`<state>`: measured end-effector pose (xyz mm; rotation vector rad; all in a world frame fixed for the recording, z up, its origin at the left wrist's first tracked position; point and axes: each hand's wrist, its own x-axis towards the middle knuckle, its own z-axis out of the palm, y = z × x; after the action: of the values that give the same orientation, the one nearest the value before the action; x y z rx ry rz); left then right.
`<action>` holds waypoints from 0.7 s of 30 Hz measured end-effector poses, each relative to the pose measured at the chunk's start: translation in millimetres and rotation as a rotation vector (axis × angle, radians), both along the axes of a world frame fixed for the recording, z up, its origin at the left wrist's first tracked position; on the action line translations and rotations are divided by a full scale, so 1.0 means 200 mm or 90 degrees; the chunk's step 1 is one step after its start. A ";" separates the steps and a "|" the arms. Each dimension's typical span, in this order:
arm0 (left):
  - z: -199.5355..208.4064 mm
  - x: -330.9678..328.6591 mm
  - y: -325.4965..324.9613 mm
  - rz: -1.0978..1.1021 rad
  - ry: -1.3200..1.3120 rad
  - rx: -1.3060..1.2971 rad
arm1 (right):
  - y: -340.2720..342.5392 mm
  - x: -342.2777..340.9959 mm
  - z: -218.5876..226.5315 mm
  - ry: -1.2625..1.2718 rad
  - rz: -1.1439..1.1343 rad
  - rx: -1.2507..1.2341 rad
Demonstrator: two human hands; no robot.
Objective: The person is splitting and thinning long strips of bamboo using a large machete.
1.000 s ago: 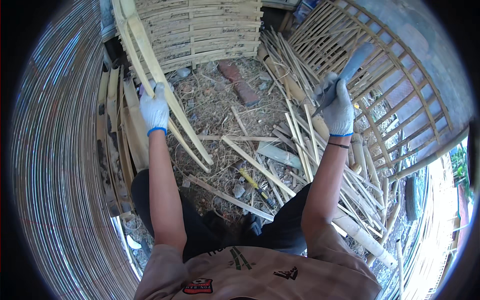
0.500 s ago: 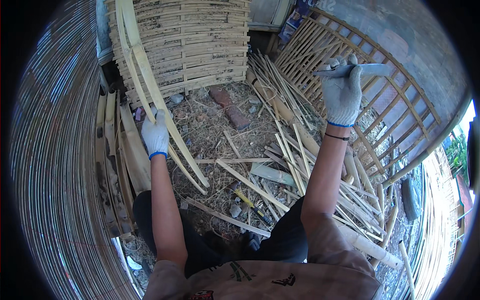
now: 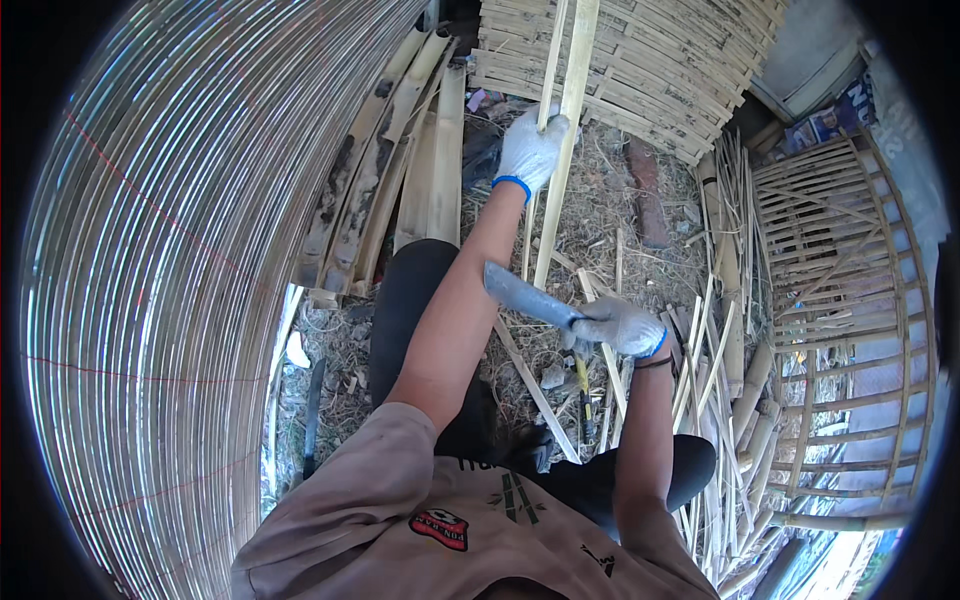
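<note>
My left hand (image 3: 533, 152), in a white knit glove with a blue cuff, is closed around a narrow bamboo strip (image 3: 552, 75). A wider bamboo strip (image 3: 578, 68) runs alongside it, close to the fingers. Both strips slant upward past the top edge of the view. In my gloved right hand (image 3: 622, 328) is a machete (image 3: 530, 298), its broad grey blade pointing left toward my left forearm. The fingers hide its handle. Below the blade, the lower ends of the strips pass partly out of sight.
A woven bamboo panel (image 3: 650, 70) stands at the back and a bamboo lattice (image 3: 835, 330) at the right. Split bamboo lengths (image 3: 375, 160) lean at the left beside a slatted screen (image 3: 170, 250). Loose strips (image 3: 708, 375), a reddish brick (image 3: 648, 195) and a yellow-handled tool (image 3: 584, 385) lie on the ground.
The view has swung left, so the scene sits further right. My right hand has come down and inward from the far right with the machete. My left hand still holds the strip.
</note>
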<state>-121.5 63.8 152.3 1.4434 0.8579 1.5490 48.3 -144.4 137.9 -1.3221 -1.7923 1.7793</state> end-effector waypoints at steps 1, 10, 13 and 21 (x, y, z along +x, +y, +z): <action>0.01 -0.02 -0.02 -0.019 -0.001 -0.017 | -0.01 0.02 -0.02 -0.001 -0.007 0.001; -0.06 0.00 0.00 -0.153 -0.085 -0.038 | -0.22 0.17 -0.30 0.381 -0.578 0.026; 0.02 0.06 -0.10 -0.198 -0.128 -0.081 | -0.25 0.17 -0.50 0.247 -0.737 -0.118; -0.03 0.16 -0.14 -0.245 -0.022 -0.130 | -0.20 0.05 -0.97 -0.007 -0.638 -0.181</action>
<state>-89.1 35.8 145.6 1.3370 0.6513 1.1602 57.4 -185.2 -56.2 -1.8567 -0.6109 1.4165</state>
